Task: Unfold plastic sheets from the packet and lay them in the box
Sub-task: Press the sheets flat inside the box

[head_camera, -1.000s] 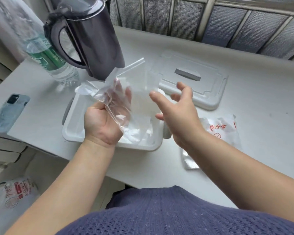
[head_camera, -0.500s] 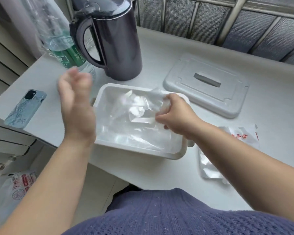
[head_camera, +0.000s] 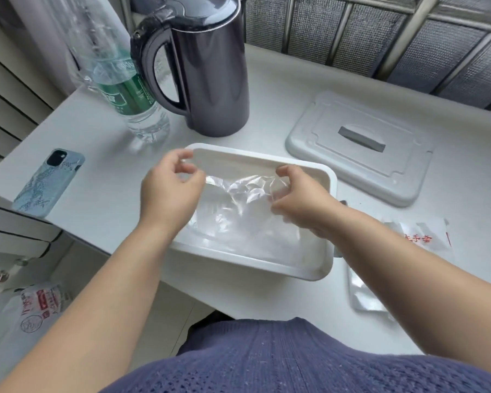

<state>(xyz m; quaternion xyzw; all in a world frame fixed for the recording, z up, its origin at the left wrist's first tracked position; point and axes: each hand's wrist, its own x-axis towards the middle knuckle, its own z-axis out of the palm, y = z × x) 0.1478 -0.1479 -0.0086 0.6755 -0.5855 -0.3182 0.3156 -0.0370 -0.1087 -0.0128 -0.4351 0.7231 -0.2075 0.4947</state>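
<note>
1. Head view, looking down: both hands hold one clear plastic sheet (head_camera: 240,198) over the open white box (head_camera: 301,269), which stands on the near part of a pale table (head_camera: 270,92).
2. Left hand (head_camera: 172,191) is over the box's far left corner, fingers and thumb curled; it seems to pinch the sheet's left edge, though the film there is blurred and hard to make out.
3. Right hand (head_camera: 298,201) is over the right half of the box, fingers curled round the crumpled right end of the sheet.
4. Hands are apart, with the sheet stretched between them in wrinkles – its lower part hangs down into the box, where more clear film lies flat on the bottom.
5. Packet (head_camera: 425,241), white with red print, lies flat on the table just right of the box, partly hidden behind the right forearm.
6. Grey lid (head_camera: 360,150) rests flat beyond the box, to the right and apart from it.
7. Dark jug (head_camera: 210,69) stands upright behind the box, with a green-labelled water bottle (head_camera: 129,92) just to its left.
8. Phone (head_camera: 48,182) lies face down at the table's left edge – well clear of the box.
</note>
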